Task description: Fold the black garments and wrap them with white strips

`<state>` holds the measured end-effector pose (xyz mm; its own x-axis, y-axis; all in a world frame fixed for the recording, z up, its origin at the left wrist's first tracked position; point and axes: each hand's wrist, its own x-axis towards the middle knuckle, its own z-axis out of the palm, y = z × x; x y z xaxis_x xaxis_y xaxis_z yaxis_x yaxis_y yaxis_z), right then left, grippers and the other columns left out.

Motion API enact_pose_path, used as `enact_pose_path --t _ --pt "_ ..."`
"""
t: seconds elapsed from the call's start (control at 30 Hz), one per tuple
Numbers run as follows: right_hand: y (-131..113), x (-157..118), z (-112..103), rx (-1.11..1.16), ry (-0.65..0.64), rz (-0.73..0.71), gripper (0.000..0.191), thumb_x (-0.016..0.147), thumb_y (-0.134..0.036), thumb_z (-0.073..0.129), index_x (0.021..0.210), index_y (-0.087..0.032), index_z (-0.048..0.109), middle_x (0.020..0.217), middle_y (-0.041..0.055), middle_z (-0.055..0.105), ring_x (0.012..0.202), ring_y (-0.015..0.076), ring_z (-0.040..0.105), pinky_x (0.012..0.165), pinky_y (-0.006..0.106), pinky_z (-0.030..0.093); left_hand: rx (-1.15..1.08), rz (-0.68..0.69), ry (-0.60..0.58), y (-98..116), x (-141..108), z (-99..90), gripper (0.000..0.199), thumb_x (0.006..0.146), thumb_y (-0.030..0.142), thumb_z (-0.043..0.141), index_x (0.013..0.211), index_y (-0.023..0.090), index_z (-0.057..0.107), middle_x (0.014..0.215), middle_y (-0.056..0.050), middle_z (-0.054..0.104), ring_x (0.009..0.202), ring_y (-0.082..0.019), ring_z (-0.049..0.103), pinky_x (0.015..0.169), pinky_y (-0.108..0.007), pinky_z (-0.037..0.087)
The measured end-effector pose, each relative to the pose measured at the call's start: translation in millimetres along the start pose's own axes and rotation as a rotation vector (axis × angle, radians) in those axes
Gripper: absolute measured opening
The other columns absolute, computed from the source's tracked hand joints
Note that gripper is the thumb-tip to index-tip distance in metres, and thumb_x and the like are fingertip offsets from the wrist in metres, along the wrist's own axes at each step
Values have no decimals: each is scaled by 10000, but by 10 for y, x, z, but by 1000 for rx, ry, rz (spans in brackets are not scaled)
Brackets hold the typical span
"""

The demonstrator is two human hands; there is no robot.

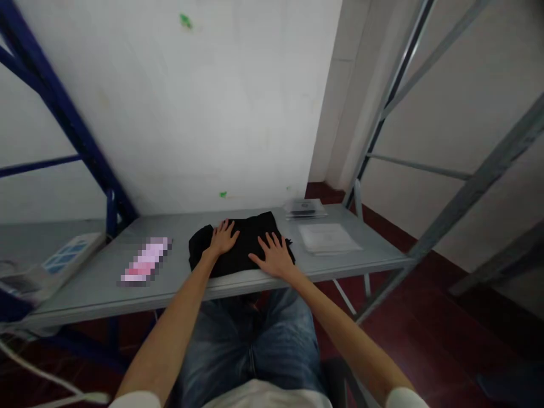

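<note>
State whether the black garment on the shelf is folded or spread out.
Folded: the black garment lies as a compact, thick rectangle under the left hand and right hand.

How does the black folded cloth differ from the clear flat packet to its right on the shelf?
The black folded cloth is dark, thick and opaque; the clear flat packet is pale, thin and glossy. Both hands, left and right, press flat on the cloth; the packet lies untouched. Both rest on the grey metal shelf.

Matt black cloth [242, 243], grey metal shelf [97, 283]
</note>
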<state>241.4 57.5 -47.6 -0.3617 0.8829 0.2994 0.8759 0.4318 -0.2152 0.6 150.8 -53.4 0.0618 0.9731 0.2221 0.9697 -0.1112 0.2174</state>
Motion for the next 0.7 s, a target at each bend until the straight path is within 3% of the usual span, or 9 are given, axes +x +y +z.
enact_pose_path --t 0.2,0.3,0.4,0.57,0.7 --pt "0 0 14 4 8 26 885 996 -782 346 1622 -160 412 1695 202 310 1595 398 219 1278 621 84 -13 31 4 62 -11 -87 666 1062 522 325 1630 178 362 1735 -138 251 1615 -340 191 1272 -559 250" --pt "-9 -3 -10 21 -11 38 908 982 -794 376 1619 -148 415 1690 215 315 1593 409 218 1274 637 85 -1 88 109 151 -100 -196 651 1074 492 293 1628 157 359 1753 -124 200 1631 -311 130 1301 -531 188" --pt "-24 62 -68 45 -1 68 895 1002 -764 365 1634 -131 376 1694 213 306 1593 402 223 1269 640 132 28 141 200 267 -238 -300 630 1074 473 287 1599 147 410 1728 -134 282 1625 -304 168 1312 -516 168" --pt "-35 295 -87 79 109 2 720 1090 -543 309 1654 -96 308 1710 148 305 1602 300 235 1296 481 197 58 203 141 359 -555 -342 660 1060 540 326 1585 159 444 1678 -152 387 1604 -321 245 1310 -549 164" --pt "19 385 37 41 48 -25 646 1093 -454 335 1630 -96 367 1705 139 321 1607 280 223 1300 461 186 55 119 54 271 -739 -288 721 1024 634 394 1595 195 438 1688 -147 362 1602 -350 241 1300 -609 126"
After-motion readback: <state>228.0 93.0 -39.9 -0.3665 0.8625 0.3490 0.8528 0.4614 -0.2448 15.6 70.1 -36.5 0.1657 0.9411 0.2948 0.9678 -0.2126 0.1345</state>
